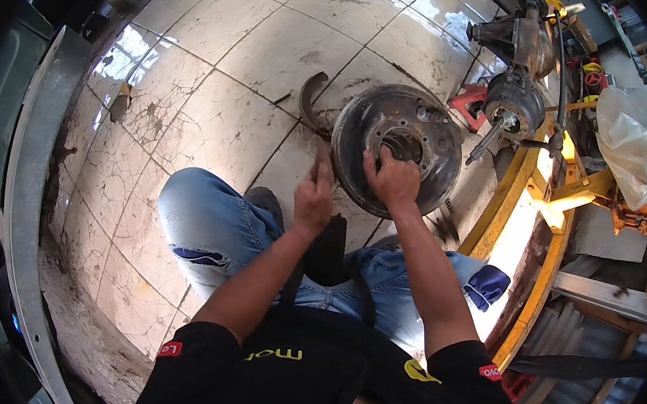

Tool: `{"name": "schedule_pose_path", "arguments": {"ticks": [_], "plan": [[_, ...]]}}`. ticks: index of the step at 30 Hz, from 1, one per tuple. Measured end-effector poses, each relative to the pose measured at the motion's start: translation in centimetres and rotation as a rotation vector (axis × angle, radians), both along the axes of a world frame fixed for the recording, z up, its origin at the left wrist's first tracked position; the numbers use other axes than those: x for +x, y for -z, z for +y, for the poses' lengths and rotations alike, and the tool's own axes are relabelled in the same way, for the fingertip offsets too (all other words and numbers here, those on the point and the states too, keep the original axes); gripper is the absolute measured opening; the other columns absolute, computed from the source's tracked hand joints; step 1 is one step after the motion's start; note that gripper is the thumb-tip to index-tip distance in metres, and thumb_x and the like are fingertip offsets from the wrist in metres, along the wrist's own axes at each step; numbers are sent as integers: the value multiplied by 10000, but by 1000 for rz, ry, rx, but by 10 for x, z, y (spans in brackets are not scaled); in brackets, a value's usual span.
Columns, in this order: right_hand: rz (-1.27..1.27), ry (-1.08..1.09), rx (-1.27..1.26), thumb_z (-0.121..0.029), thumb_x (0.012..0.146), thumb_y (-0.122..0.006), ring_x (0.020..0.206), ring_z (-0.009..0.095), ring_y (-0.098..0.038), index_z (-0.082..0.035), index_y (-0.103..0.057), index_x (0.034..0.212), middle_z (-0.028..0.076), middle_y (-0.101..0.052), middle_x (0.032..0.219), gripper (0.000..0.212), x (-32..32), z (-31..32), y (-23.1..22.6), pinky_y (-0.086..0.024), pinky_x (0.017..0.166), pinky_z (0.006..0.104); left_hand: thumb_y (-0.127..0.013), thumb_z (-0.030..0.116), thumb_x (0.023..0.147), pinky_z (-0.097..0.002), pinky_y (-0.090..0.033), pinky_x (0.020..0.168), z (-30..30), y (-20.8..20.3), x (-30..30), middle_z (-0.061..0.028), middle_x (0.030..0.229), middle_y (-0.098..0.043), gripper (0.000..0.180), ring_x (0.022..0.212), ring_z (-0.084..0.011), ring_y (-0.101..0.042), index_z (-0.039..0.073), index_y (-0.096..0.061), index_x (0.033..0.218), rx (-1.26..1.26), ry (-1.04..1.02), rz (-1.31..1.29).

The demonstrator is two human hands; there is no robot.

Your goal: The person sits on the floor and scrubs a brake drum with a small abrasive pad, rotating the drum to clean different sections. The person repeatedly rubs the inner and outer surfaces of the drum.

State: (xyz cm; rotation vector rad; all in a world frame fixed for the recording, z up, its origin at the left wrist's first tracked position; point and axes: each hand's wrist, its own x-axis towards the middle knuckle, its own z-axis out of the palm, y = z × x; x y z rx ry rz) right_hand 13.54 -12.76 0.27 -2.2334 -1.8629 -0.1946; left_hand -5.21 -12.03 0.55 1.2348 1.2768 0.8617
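Curling right hand [395, 184] at centre hole of round metal drum [389, 115], right on tiled floor [243, 78]; cannot tell how firmly. Bunching left hand [314, 201] narrow beside drum's left rim; cannot tell if holding anything. Could slip if held only by hole edge; could knock curved metal shoe [305, 107], just far-left, if swung.

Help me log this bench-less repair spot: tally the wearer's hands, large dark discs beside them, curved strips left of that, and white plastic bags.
Hands: 2 (left hand, right hand)
Disc: 1
Strip: 1
Bag: 1
Total: 5
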Motion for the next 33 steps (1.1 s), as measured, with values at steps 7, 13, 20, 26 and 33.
{"name": "schedule_pose_path", "arguments": {"ticks": [7, 13, 20, 26, 33], "plan": [[241, -31, -73, -477, 1004, -409, 895, 410, -641, -10, -636, 1057, 261, -669, 910, 523, 6, 3, -17, -476, 838, 482, -413, 321, 1056, -389, -483, 995, 63, -46, -32, -127, 1257, -615, 458, 1139, -265, -614, -36, -519, 1322, -261, -58, -867], [896, -38, 42, -485, 970, -528, 1058, 336, -614, 14, -578, 1294, 222, -646, 1138, 597, 22, 3, -40, -473, 922, 439, -416, 335, 1052, -417, -437, 1066, 61, -68, -19, -122, 1357, -549, 485, 1281, -260, -517, -1, -449, 1399, -436, 244, -800], [1590, 82, -189, -334, 887, -718, 842, 101, -608, -44, -636, 1136, 32, -656, 996, 391, 33, -19, -105, -486, 704, 235, -529, 394, 1001, -319, -442, 896, 66, -71, 23, -85, 1220, -595, 492, 1021, -193, -568, 10, -540, 1308, -318, 446, -459], [1453, 257, 369, -242, 952, -613, 899, 126, -600, 26, -560, 1189, 86, -639, 1055, 362, 97, -52, -107, -505, 759, 269, -682, 454, 883, -364, -425, 962, 87, -34, 38, -163, 1228, -577, 678, 1127, -253, -533, -32, -503, 1320, -61, -53, -75], [948, 571, 220, -136, 1001, -498, 1243, 242, -533, -5, -372, 1485, 175, -571, 1344, 517, 120, -88, -53, -396, 1059, 317, -645, 490, 901, -389, -422, 1001, 109, 7, 50, -223, 1348, -518, 756, 1209, -325, -521, -46, -441, 1394, -236, -7, -34]]}}
